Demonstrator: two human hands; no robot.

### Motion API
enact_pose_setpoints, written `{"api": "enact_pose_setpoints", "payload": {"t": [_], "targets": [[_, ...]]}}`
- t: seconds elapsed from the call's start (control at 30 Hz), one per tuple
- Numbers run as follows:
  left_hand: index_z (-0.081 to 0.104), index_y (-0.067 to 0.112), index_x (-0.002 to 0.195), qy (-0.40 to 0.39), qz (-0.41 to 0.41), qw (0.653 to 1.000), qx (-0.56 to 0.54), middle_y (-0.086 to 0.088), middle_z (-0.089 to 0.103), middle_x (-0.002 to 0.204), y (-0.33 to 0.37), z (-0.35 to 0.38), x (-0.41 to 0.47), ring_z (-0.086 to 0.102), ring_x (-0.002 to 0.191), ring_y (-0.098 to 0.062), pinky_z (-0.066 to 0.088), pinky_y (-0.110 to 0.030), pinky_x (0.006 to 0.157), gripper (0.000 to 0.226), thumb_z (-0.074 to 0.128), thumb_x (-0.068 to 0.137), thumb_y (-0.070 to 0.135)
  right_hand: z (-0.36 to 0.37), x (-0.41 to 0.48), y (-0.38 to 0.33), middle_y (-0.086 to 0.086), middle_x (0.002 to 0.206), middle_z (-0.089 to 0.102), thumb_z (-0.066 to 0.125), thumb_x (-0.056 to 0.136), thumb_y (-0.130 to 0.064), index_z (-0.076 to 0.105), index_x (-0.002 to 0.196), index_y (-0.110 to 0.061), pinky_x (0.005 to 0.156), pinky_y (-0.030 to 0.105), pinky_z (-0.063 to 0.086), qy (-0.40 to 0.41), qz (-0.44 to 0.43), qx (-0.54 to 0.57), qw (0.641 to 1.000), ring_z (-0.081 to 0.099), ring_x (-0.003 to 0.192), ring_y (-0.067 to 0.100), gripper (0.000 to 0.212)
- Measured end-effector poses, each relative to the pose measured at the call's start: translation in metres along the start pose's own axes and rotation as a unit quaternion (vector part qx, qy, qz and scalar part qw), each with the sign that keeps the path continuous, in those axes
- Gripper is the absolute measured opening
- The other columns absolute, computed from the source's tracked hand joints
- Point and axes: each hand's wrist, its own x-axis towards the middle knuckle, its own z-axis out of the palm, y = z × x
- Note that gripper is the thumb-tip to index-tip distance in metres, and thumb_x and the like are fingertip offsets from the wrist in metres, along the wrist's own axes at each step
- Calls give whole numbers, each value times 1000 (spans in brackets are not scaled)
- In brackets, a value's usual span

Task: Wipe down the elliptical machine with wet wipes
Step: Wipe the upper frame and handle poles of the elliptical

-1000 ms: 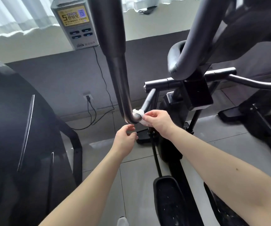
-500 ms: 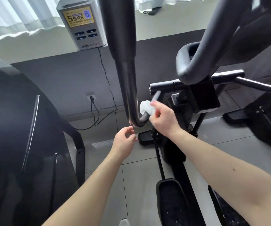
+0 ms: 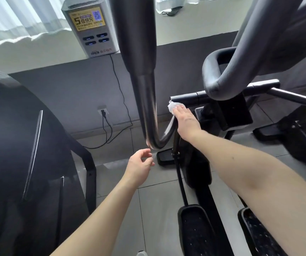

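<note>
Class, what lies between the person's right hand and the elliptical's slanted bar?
A crumpled white wet wipe, pressed by the right hand onto the bar; head view.

1 wet wipe, 2 hands (left hand, right hand), 2 pedals, 1 curved bar. Left of the curved bar: 1 charging kiosk with 4 slots, 1 wall socket.
</note>
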Motion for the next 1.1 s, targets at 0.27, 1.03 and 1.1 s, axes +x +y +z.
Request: {"api": "enact_pose_setpoints", "payload": {"t": [0.27,1.03,1.1], "targets": [[63,17,116,-10,10,1000,1,3,68,109,9,-9,-3,73,85,-17,58,-41,85,24,54,98,4,6,-36,-30,11,127,67,49,92,5,71,107,-8,103,37,43,87,25,71,993,61,116,38,30],[63,22,129,-295,131,946,-17,7,77,109,80,28,-107,72,101,-9,53,-37,102,49,77,87,42,-120,-238,-83,4,88,78,61,101,-17,71,97,-13,80,36,61,91,286,423,855,74,83,22,11],[68,22,123,-320,137,937,-40,2,78,105,89,30,-112,74,97,-17,57,-35,95,38,69,94,45,-132,-246,-87,0,83,73,64,100,-18,71,95,-12,69,29,57,119,300,399,858,68,76,15,11]]}}
